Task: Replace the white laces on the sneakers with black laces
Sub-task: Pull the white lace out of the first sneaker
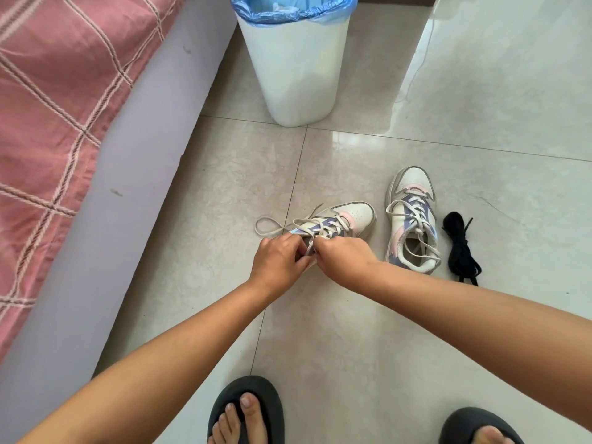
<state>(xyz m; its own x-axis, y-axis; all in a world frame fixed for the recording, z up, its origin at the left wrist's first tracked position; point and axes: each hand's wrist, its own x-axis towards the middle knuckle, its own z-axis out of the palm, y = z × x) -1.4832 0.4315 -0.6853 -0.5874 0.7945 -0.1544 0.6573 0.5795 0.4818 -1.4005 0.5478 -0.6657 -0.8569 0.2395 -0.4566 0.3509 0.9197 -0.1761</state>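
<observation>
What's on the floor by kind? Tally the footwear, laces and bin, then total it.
Sneakers: 2, the left sneaker under both hands and the right sneaker
Black lace bundle: 1
Dark slippers: 2, left slipper, right slipper
White bin: 1
Total: 6

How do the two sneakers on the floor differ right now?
The left sneaker lies tilted on its side, toe pointing right; the right sneaker stands upright, toe pointing away. The left hand and right hand pinch the left sneaker's lace; nothing touches the right sneaker. Both still carry white laces and share white, pink and purple colouring.
</observation>
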